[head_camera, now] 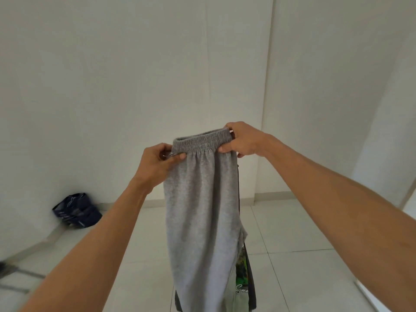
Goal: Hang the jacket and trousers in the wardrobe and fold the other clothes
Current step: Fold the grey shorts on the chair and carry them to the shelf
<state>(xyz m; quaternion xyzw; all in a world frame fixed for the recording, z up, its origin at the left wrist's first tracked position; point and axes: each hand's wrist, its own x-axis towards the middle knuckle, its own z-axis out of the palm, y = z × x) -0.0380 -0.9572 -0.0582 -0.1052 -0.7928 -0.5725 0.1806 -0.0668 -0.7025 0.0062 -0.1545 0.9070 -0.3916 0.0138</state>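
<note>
Soft even daylight, faint shadows; wide-angle bending at edges, slight blur lower left.

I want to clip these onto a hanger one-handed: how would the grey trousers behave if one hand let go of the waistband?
Probably floppy: the grey trousers hang limp in soft folds below the waistband. With only the left hand or right hand pinching, the free corner would likely sag. The thick-looking fleece suggests some weight, and little slipperiness.

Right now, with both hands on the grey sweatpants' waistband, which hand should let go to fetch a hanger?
Left, tentatively. The right hand grips the higher end of the grey sweatpants' elastic waistband more fully; the left hand only pinches the lower corner. No hanger is visible.
</note>
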